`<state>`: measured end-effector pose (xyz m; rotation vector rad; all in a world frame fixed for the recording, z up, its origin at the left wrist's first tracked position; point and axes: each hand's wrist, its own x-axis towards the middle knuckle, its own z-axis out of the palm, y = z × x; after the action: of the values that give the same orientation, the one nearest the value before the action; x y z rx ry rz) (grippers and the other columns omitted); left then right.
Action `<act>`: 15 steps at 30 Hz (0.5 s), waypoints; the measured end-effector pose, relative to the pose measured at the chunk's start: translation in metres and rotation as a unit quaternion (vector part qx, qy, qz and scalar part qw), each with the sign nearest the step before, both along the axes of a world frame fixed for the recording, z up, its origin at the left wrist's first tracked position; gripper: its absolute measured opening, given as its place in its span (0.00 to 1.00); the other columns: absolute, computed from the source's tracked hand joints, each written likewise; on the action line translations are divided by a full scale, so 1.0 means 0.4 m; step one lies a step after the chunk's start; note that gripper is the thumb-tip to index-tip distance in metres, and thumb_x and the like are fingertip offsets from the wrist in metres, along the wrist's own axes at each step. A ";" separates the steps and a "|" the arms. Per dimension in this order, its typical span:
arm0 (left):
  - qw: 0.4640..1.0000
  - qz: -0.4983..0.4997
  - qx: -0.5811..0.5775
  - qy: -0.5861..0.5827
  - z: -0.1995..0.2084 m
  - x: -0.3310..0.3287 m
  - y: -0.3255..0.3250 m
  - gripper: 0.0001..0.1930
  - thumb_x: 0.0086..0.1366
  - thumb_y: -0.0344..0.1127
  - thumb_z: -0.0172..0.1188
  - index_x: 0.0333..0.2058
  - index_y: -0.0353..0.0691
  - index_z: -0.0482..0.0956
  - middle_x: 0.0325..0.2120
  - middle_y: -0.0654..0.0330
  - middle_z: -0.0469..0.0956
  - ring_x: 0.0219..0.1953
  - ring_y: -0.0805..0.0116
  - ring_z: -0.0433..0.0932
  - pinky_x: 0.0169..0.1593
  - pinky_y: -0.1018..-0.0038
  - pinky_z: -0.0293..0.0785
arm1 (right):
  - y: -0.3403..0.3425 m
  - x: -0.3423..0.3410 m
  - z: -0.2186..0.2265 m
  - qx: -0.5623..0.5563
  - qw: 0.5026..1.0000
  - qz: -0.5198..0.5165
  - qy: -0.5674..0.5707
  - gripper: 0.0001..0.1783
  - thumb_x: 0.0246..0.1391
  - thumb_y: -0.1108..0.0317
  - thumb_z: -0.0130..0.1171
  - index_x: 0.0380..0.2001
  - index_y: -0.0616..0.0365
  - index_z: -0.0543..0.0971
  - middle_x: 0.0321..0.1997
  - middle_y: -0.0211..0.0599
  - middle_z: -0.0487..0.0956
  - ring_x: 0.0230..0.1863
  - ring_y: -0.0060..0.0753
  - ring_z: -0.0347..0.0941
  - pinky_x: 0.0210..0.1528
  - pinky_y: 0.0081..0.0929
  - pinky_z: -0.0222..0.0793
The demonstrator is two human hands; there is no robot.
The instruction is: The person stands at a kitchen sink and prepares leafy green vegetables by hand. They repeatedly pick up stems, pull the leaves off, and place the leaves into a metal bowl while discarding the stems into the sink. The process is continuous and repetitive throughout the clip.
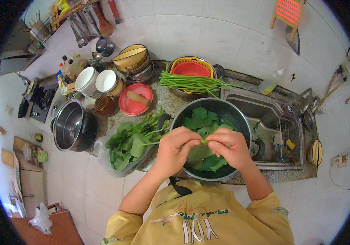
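- We see one small green piece (204, 141) held between the hands, above the open pot; fingertips cover most of it, so we cannot tell whether it is stem or leaf.
- We count two bare hands on it: in the left hand (178, 147), the grip is thumb and finger pinched on one end; in the right hand (229, 147), the grip is pinched likewise on the other, with the two sets of fingertips close together.
- Below them we have one dark pot (208, 99) with two black handles, holding several broad, overlapping green leaves (199, 118).
- To its left, we find one clear plastic bag (102, 151) with one heap of leafy greens (136, 147) in it.
- Behind the pot, we see one bundle of long green stems (191, 83) lying across one yellow basket (175, 66) with one red bowl (191, 69) inside.
- Further left on the surface (162, 100), we count one red basin (127, 104) with one wooden rod (139, 98) in it, two white-topped bowl stacks (106, 81) and one large metal pot (69, 124).
- To the right, we see one sink (265, 112), one yellow sponge (291, 143) and one clear bottle (270, 83).
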<state>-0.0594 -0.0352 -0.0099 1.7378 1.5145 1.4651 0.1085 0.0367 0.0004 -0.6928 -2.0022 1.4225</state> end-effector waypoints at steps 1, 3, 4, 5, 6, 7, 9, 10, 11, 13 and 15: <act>0.994 -0.024 -0.048 -0.097 -0.004 0.009 0.002 0.02 0.49 0.24 0.58 0.25 0.34 0.76 0.22 0.58 0.74 0.23 0.67 0.73 0.28 0.77 0.68 | -0.002 0.010 0.001 -0.110 0.994 0.005 0.015 0.07 0.46 0.76 0.54 0.30 0.66 0.76 0.26 0.37 0.72 0.22 0.26 0.69 0.21 0.18 0.63; 0.941 -0.062 -0.128 -0.308 -0.004 0.038 0.002 0.01 0.53 0.24 0.56 0.26 0.32 0.74 0.22 0.59 0.74 0.21 0.75 0.71 0.25 0.81 0.67 | -0.007 0.020 -0.007 -0.162 0.983 0.006 0.084 0.06 0.47 0.77 0.52 0.30 0.67 0.75 0.25 0.35 0.72 0.22 0.22 0.69 0.21 0.15 0.64; 0.920 -0.079 -0.124 -0.363 -0.007 0.051 0.005 0.02 0.53 0.24 0.56 0.26 0.33 0.73 0.22 0.59 0.74 0.21 0.74 0.71 0.24 0.81 0.67 | -0.009 0.023 -0.012 -0.187 0.975 0.007 0.119 0.06 0.48 0.77 0.51 0.30 0.68 0.75 0.24 0.34 0.71 0.23 0.20 0.70 0.21 0.14 0.64; 0.896 -0.096 -0.120 -0.416 -0.014 0.062 0.009 0.02 0.53 0.24 0.55 0.27 0.33 0.72 0.21 0.59 0.74 0.20 0.74 0.71 0.24 0.81 0.67 | -0.014 0.025 -0.019 -0.227 0.962 0.001 0.151 0.06 0.48 0.78 0.51 0.31 0.68 0.75 0.24 0.34 0.71 0.23 0.20 0.70 0.21 0.15 0.64; 0.869 -0.112 -0.117 -0.468 -0.020 0.070 0.012 0.02 0.53 0.23 0.55 0.28 0.33 0.72 0.21 0.59 0.74 0.20 0.74 0.71 0.23 0.81 0.66 | -0.020 0.024 -0.026 -0.265 0.947 -0.004 0.182 0.06 0.48 0.78 0.51 0.31 0.68 0.75 0.24 0.34 0.71 0.23 0.20 0.70 0.21 0.15 0.64; 0.868 -0.121 -0.125 -0.466 -0.024 0.075 0.015 0.03 0.55 0.25 0.54 0.29 0.34 0.70 0.21 0.58 0.74 0.19 0.75 0.70 0.22 0.81 0.66 | -0.023 0.025 -0.029 -0.303 0.929 -0.009 0.213 0.06 0.48 0.78 0.51 0.31 0.68 0.75 0.24 0.35 0.71 0.23 0.21 0.70 0.21 0.16 0.64; 0.908 -0.081 -0.136 -0.387 -0.010 0.082 0.012 0.04 0.55 0.26 0.55 0.29 0.34 0.70 0.22 0.58 0.74 0.21 0.73 0.71 0.25 0.80 0.66 | -0.024 0.034 -0.031 -0.323 0.919 -0.007 0.225 0.07 0.48 0.77 0.51 0.31 0.67 0.75 0.25 0.34 0.72 0.23 0.21 0.70 0.22 0.16 0.65; 0.926 -0.061 -0.141 -0.346 -0.005 0.082 0.012 0.04 0.55 0.26 0.55 0.30 0.34 0.70 0.23 0.59 0.74 0.22 0.72 0.72 0.27 0.80 0.67 | -0.025 0.038 -0.031 -0.332 0.914 -0.006 0.231 0.07 0.48 0.77 0.51 0.31 0.67 0.75 0.25 0.34 0.72 0.23 0.20 0.69 0.23 0.16 0.65; 0.970 -0.054 -0.091 -0.218 -0.005 0.076 0.015 0.05 0.54 0.25 0.56 0.30 0.34 0.70 0.23 0.58 0.74 0.23 0.69 0.72 0.27 0.78 0.67 | -0.022 0.046 -0.031 -0.241 0.955 -0.019 0.172 0.07 0.48 0.77 0.51 0.32 0.66 0.75 0.26 0.35 0.72 0.24 0.22 0.69 0.23 0.17 0.65; 0.998 -0.041 0.018 0.048 -0.005 0.056 0.025 0.06 0.51 0.24 0.56 0.30 0.34 0.71 0.24 0.57 0.72 0.25 0.62 0.72 0.28 0.75 0.68 | -0.012 0.065 -0.028 -0.051 0.996 -0.050 0.044 0.09 0.47 0.77 0.52 0.34 0.65 0.75 0.28 0.38 0.72 0.25 0.26 0.69 0.25 0.19 0.65; 0.996 -0.047 -0.012 0.079 0.008 0.064 0.019 0.07 0.50 0.23 0.56 0.30 0.35 0.71 0.26 0.55 0.70 0.26 0.57 0.71 0.29 0.72 0.68 | -0.012 0.074 -0.018 0.079 0.996 -0.044 -0.013 0.09 0.46 0.73 0.54 0.33 0.62 0.75 0.27 0.38 0.73 0.26 0.29 0.71 0.28 0.21 0.67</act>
<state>-0.0336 -0.0274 -0.0065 1.9235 1.4974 1.2842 0.1381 0.0319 -0.0067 -0.7218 -2.0527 1.1951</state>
